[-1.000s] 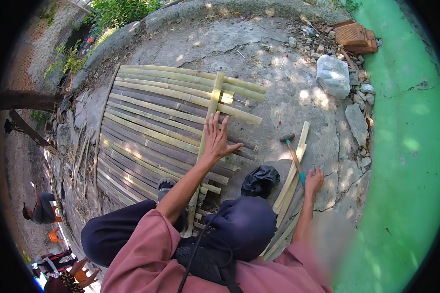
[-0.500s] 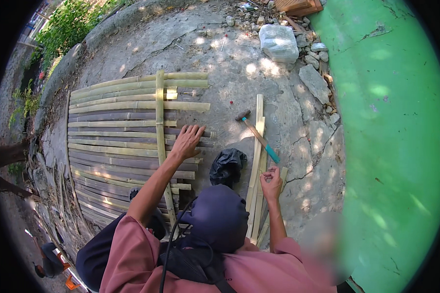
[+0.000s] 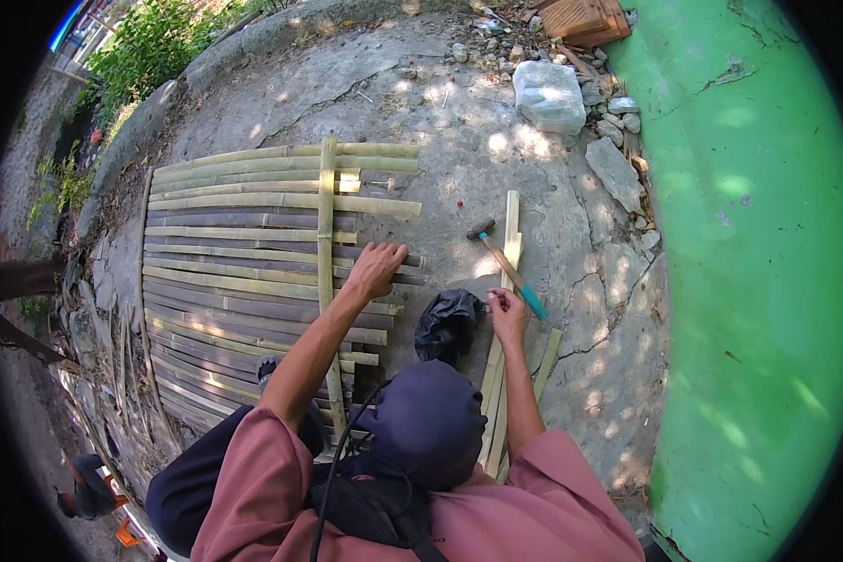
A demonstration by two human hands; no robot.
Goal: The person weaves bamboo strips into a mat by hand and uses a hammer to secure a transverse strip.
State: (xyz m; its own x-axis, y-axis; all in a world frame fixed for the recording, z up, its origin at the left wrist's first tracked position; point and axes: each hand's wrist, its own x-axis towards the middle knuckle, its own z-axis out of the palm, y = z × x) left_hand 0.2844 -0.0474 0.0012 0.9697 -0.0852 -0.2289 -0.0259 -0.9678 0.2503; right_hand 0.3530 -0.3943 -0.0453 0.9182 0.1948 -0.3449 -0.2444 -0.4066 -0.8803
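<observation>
A panel of split bamboo slats [image 3: 244, 272] lies on the concrete, crossed by one upright bamboo strip [image 3: 326, 234]. My left hand [image 3: 377, 267] rests flat on the panel's right edge, fingers spread. My right hand [image 3: 508, 314] hovers just right of a crumpled black bag [image 3: 445, 323], fingertips pinched together; whether something small is between them I cannot tell. A hammer [image 3: 506, 267] with a teal grip lies just above this hand, across loose bamboo strips [image 3: 498, 375].
A green painted wall [image 3: 759, 281] runs along the right. A white filled sack [image 3: 548, 94], stones [image 3: 613, 169] and bricks [image 3: 585, 17] sit at the back right. Plants and a kerb [image 3: 131, 131] border the far left. Another person [image 3: 89, 482] crouches at lower left.
My right hand has moved up along the loose strips toward the black bag and the hammer's grip. My left hand stays on the panel. The view has shifted a little.
</observation>
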